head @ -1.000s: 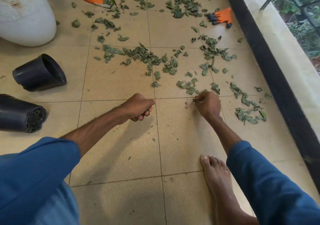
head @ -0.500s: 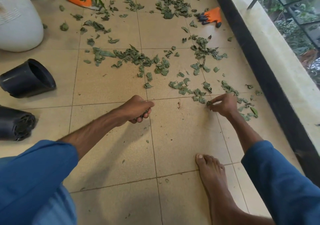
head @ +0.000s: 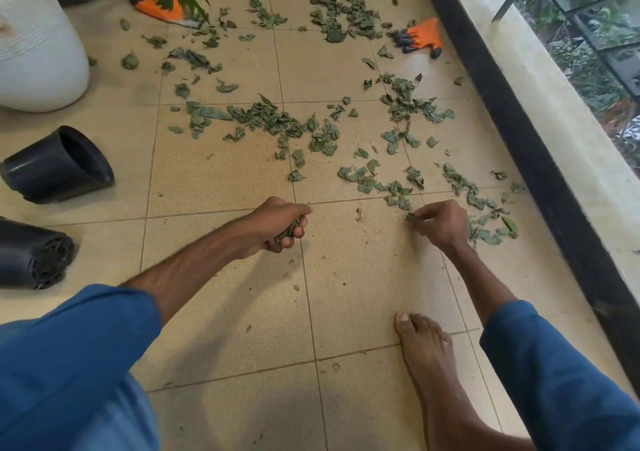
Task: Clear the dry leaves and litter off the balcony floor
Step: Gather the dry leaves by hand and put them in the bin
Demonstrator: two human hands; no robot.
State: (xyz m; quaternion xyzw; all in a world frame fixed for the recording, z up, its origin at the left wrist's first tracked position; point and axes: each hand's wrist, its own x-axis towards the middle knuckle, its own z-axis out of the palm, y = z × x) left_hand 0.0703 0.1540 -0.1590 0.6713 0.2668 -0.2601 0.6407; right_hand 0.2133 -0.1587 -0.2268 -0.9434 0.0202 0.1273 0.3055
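Note:
Dry green leaves [head: 273,121] lie scattered over the beige tiled balcony floor [head: 221,180], thickest in the middle and towards the far end. My left hand [head: 277,223] is a fist gripping a bunch of gathered leaves [head: 291,230] just above the tiles. My right hand [head: 438,223] pinches a leaf [head: 412,216] between thumb and fingertips at the near edge of the scatter. Another leaf cluster [head: 488,232] lies just right of that hand, near the wall.
Two black plastic pots [head: 59,166] [head: 31,256] lie on their sides at the left, below a large white planter [head: 34,52]. Orange gloves [head: 420,40] [head: 159,5] lie at the far end. A dark skirting and low parapet [head: 540,159] run along the right. My bare foot [head: 429,357] stands near the bottom.
My right hand moved to the right, picked at the leaves beside the wall, and now pinches a leaf. My left hand kept its fistful in place. My head turned slightly.

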